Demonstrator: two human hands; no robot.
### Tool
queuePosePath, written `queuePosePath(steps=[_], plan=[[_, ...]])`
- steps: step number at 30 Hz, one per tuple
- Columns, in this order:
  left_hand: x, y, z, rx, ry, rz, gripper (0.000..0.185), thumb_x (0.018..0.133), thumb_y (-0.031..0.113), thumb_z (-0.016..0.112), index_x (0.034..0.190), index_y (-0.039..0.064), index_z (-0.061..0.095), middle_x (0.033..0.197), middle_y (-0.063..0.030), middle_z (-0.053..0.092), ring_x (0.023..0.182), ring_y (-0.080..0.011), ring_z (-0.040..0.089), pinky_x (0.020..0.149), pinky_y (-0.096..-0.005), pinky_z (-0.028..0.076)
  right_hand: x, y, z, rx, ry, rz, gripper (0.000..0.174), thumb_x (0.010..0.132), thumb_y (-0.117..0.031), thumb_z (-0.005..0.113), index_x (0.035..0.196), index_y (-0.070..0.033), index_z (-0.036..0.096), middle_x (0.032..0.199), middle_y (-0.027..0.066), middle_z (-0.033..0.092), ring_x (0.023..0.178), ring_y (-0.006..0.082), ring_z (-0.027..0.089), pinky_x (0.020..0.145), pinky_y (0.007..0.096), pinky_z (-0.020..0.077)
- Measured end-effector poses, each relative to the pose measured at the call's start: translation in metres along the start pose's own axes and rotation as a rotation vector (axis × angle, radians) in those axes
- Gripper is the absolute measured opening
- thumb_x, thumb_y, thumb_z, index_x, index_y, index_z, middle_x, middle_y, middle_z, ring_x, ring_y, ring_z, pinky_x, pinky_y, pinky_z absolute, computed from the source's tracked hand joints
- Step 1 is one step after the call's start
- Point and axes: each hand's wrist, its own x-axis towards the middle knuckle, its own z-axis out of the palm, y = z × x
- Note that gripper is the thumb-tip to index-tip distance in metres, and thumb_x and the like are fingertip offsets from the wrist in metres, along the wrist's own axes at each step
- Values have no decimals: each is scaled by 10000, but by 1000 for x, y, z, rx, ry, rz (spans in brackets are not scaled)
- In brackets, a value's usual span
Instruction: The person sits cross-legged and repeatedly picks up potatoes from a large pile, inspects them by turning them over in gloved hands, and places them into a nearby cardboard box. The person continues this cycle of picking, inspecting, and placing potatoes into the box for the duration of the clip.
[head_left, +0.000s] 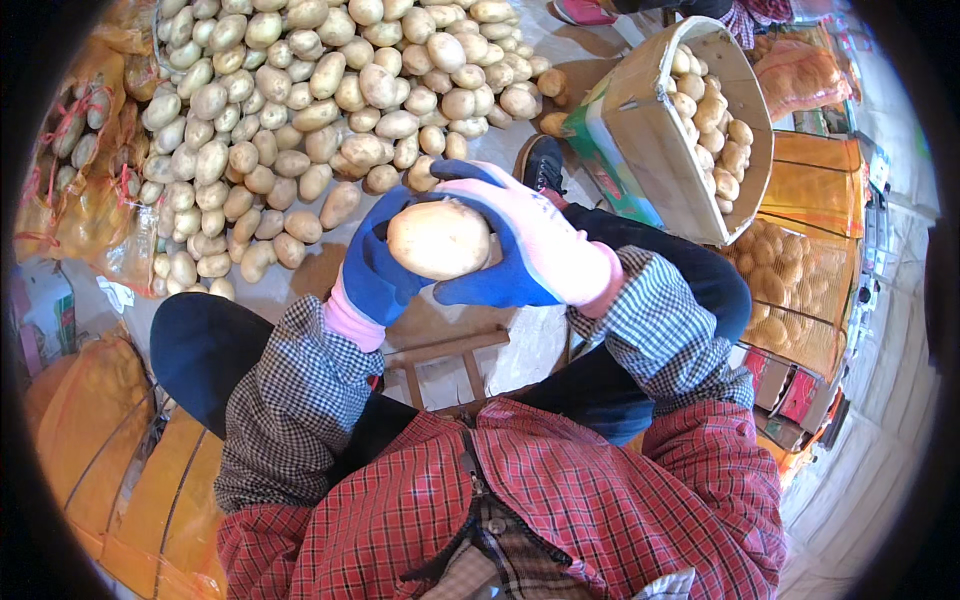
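A large pale potato (439, 238) is held up in front of me between both hands. My left hand (379, 255), in a pink knit glove with a blue coated palm, grips its left end. My right hand (517, 240), gloved the same way, curls around its right side, thumb below and fingers above. Just beyond my hands a broad potato pile (300, 135) spreads over the floor. To the right of the pile, a cardboard box (630, 135) leans tilted, its opening facing right, with potatoes (712, 127) inside.
Orange mesh sacks of potatoes stand at the right (787, 285) and lower left (97, 427). Another mesh bag (105, 165) lies left of the pile. A wooden frame (450, 352) sits between my knees. At the top right are another person's pink shoe (583, 11) and clothing.
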Motion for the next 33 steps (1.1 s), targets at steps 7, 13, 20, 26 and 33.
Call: queuePosePath(steps=[7, 13, 20, 26, 33], plan=[[-8, 33, 11, -384, 51, -468, 495, 1009, 276, 581, 1391, -31, 511, 1283, -145, 627, 1129, -208, 641, 963, -322, 531, -31, -14, -13, 30, 171, 112, 775, 728, -240, 877, 1392, -59, 521, 1171, 197, 625, 1018, 390, 638, 875, 442, 530], [-1, 62, 30, -616, -8, -571, 452, 1006, 335, 531, 1244, -37, 628, 1052, -95, 691, 944, -166, 660, 824, -277, 520, -32, 4, -11, 221, 110, 219, 508, 862, -136, 731, 1344, -68, 587, 1080, 187, 641, 935, 337, 648, 825, 391, 533], [2, 72, 33, -363, 42, -416, 490, 1017, 352, 498, 1320, -23, 587, 1108, -100, 676, 920, -169, 660, 845, -276, 517, -39, 5, -23, 620, 6, 703, 433, 1008, -184, 617, 1393, -7, 531, 1068, 70, 674, 951, 103, 619, 812, 261, 533], [-1, 67, 21, -372, 59, -458, 496, 1035, 360, 482, 1343, -19, 567, 1119, -100, 673, 915, -184, 665, 843, -299, 531, -41, 6, -16, 513, 157, 135, 689, 861, 71, 701, 1486, -16, 426, 1427, 116, 533, 1309, 203, 537, 1057, 337, 469], [-2, 70, 21, -402, -48, -475, 483, 981, 340, 560, 1313, -11, 581, 1081, -93, 673, 923, -169, 651, 835, -290, 520, -43, 4, -15, 629, 114, 257, 840, 819, 66, 720, 1553, -27, 323, 1489, 144, 468, 1388, 247, 456, 1153, 387, 374]])
